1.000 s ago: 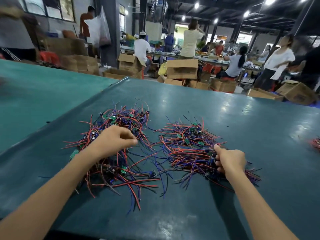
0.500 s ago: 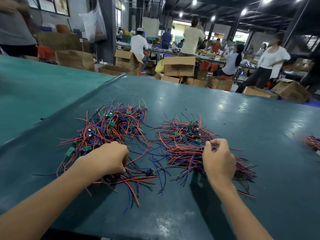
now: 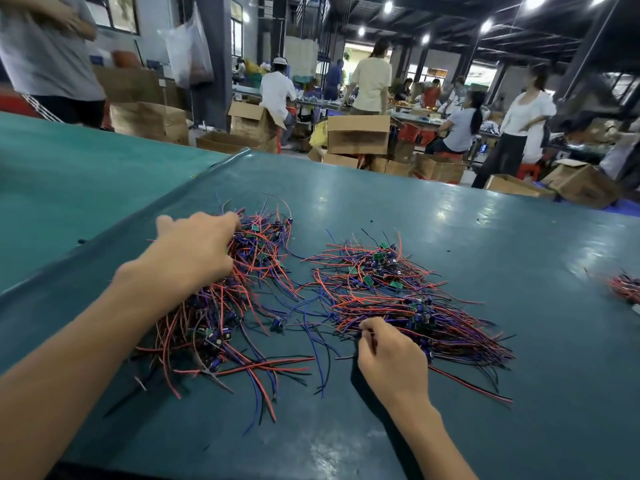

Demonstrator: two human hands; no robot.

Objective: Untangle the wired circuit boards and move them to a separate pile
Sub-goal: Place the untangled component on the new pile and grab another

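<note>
Your left hand [image 3: 197,251] lies over the far part of the left pile [image 3: 249,271] of wired boards, fingertips buried in it; I cannot tell if it grips. Your right hand [image 3: 391,358] pinches wires at the near-left edge of the right pile [image 3: 398,292] on the table [image 3: 519,237].

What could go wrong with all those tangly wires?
The left hand reaches into the left pile, whose wires are knotted; pulling one board might drag a clump along. Stray wires bridge the gap to the right pile, so the piles could tangle together. The right hand pinches thin wires at that pile's near edge; a hard tug might strain them.
</note>
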